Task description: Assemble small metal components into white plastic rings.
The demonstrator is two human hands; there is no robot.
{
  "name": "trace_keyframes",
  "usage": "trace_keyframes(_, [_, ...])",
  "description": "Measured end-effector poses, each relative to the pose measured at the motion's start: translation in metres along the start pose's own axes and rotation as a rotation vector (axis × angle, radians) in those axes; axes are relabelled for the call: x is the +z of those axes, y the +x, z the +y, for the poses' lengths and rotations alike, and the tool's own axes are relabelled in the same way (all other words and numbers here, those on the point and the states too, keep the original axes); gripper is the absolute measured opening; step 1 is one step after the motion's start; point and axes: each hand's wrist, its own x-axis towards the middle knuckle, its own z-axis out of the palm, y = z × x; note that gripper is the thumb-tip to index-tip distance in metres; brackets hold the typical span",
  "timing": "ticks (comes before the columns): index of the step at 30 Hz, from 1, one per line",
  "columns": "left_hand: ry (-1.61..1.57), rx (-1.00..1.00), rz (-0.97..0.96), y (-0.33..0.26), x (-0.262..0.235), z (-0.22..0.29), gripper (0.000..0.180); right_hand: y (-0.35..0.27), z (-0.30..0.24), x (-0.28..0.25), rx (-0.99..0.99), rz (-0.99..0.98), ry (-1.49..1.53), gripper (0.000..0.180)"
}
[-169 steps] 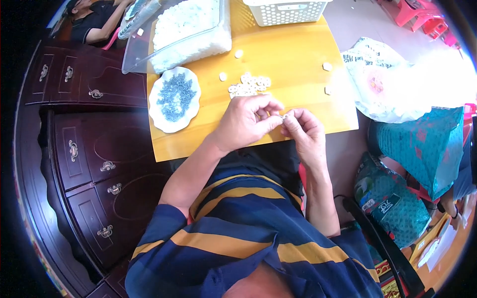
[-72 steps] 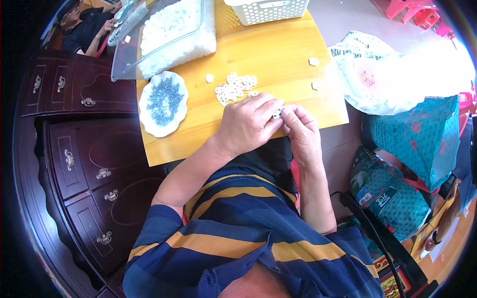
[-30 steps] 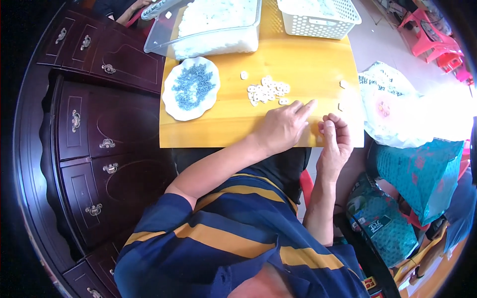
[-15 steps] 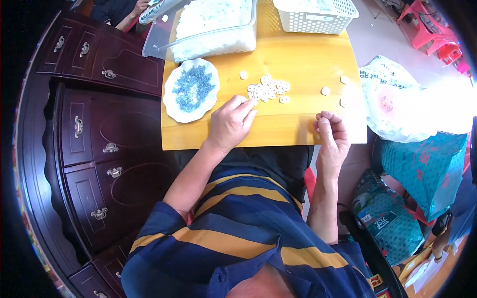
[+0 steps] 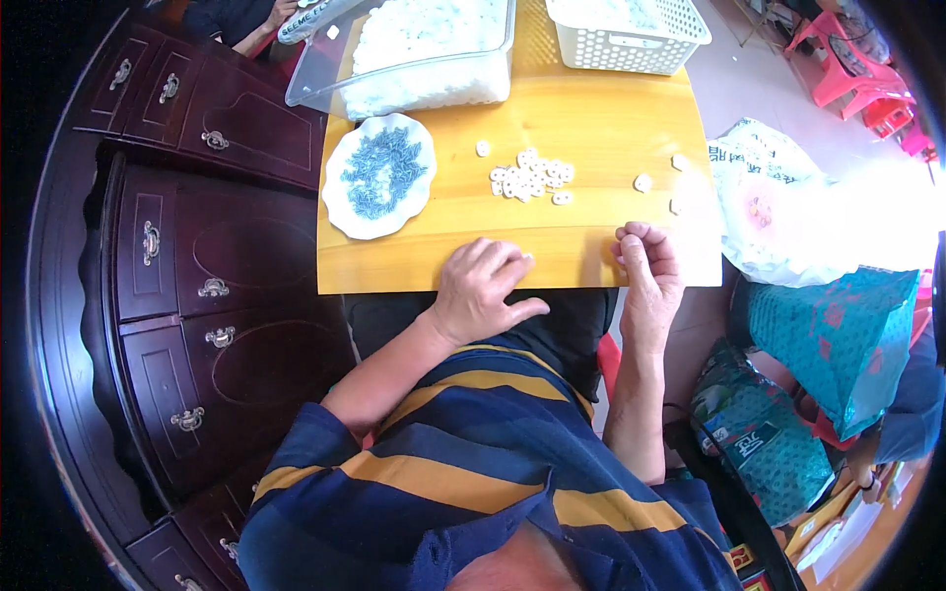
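My left hand point(image 5: 481, 294) is at the table's near edge, palm down. Its fingers are stretched out and its thumb stands well apart. A pale spot shows at one fingertip; whether that is a nail or a small piece cannot be told. My right hand point(image 5: 652, 266) is raised near the table's right front, thumb pressed to curled fingers. Anything in that pinch is too small to make out. Beyond my hands lies a pile of small white pieces with holes point(image 5: 532, 175). To its left sits a scalloped white dish point(image 5: 340, 212) of small blue-grey slender pieces point(image 5: 382, 158).
A clear plastic bin point(image 5: 414, 79) of white pieces stands at the back left of the yellow wooden table point(image 5: 453, 222), a perforated white basket point(image 5: 631, 54) at the back right. Several white pieces point(image 5: 642, 182) lie apart. Bags point(image 5: 778, 202) crowd the right, a dark cabinet point(image 5: 246, 227) the left. Another person's hand point(image 5: 281, 12) shows far left.
My left hand has drawn back from the white pile to the table's near edge, and its pinch has spread apart. My right hand has barely moved.
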Motion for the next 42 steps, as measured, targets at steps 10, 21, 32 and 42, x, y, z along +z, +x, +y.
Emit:
trace_keyframes(10, [-0.046, 0.155, 0.089, -0.004, 0.016, 0.005, 0.017, -0.002, 0.004, 0.000, 0.061, -0.099, -0.012, 0.012])
trace_keyframes(21, [-0.048, 0.172, 0.022, -0.001, 0.009, 0.009, 0.013, -0.001, 0.005, 0.000, 0.096, -0.132, -0.064, 0.011])
trace_keyframes(32, [-0.295, 0.095, 0.125, 0.015, 0.002, 0.014, 0.018, -0.004, 0.002, -0.001, 0.200, -0.314, -0.051, 0.014])
trace_keyframes(42, [-0.539, 0.068, 0.135, 0.048, -0.001, 0.025, 0.014, -0.006, -0.011, -0.008, 0.488, -0.538, 0.194, 0.026])
